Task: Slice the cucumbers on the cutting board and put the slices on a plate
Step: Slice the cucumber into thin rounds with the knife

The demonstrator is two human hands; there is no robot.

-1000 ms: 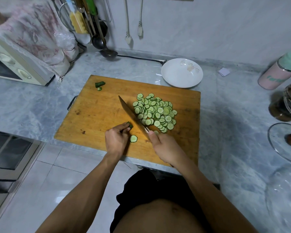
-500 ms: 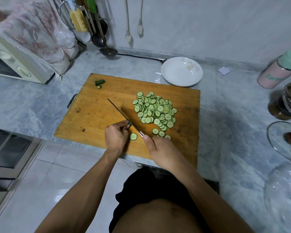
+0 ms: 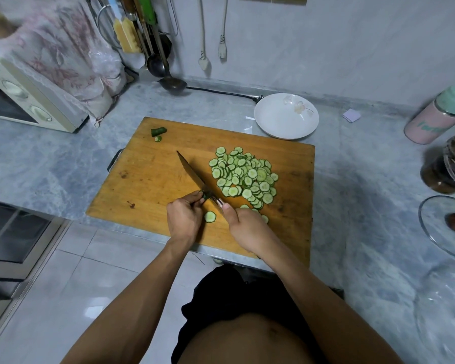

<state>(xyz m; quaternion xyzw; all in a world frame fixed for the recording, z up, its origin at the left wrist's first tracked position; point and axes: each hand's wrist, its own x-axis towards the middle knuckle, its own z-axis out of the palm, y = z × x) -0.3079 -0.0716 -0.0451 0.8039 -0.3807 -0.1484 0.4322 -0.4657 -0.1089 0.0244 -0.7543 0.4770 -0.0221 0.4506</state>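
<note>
Grey marble counter (image 3: 63,164), wooden cutting board (image 3: 153,179) at centre; slicing nearly done.

White plate (image 3: 273,119) just off the board's corner at 1 o'clock, nothing on it. Heap of cucumber slices (image 3: 243,174) on the board's 3 o'clock side; one loose slice (image 3: 210,216) between the hands. Right hand (image 3: 244,227) wrapped round the knife (image 3: 192,173) handle, blade angled toward 11 o'clock, its heel against the last cucumber stub (image 3: 205,196). Left hand (image 3: 184,219) curled, fingertips pinching that stub. Cut-off end (image 3: 158,131) at the board's 11 o'clock corner. Judged step: final cuts on the stub. Next calls for fingertips tucked well back, little is left to hold; then gathering slices toward the plate.
</note>
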